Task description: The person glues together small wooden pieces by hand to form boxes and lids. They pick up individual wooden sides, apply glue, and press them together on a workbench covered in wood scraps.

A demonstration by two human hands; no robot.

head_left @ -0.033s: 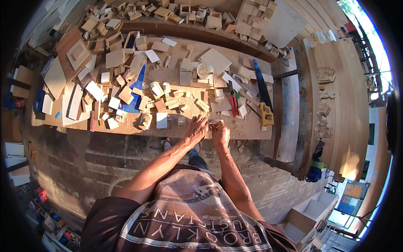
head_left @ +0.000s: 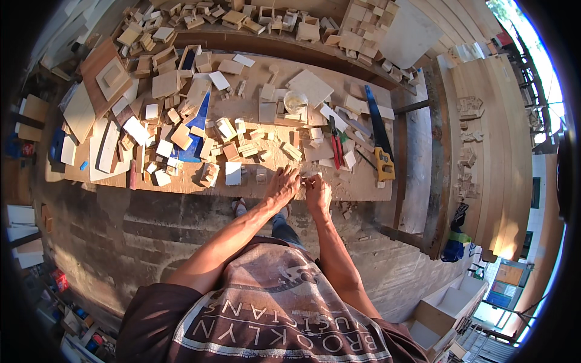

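Head view, wide fisheye: the camera looks down from the wearer's head, nearest the shirt [head_left: 266, 284], facing the workbench [head_left: 369, 190] beyond; left hand [head_left: 282, 186] and right hand [head_left: 318, 195] lie near mid-frame.

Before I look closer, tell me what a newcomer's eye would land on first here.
Probably the blue-bladed saw with its yellow handle, toward the right end of the workbench, and the red-handled tool left of it. A blue triangular piece among wood blocks on the left half stands out too. The left hand and right hand sit close together at the near edge.
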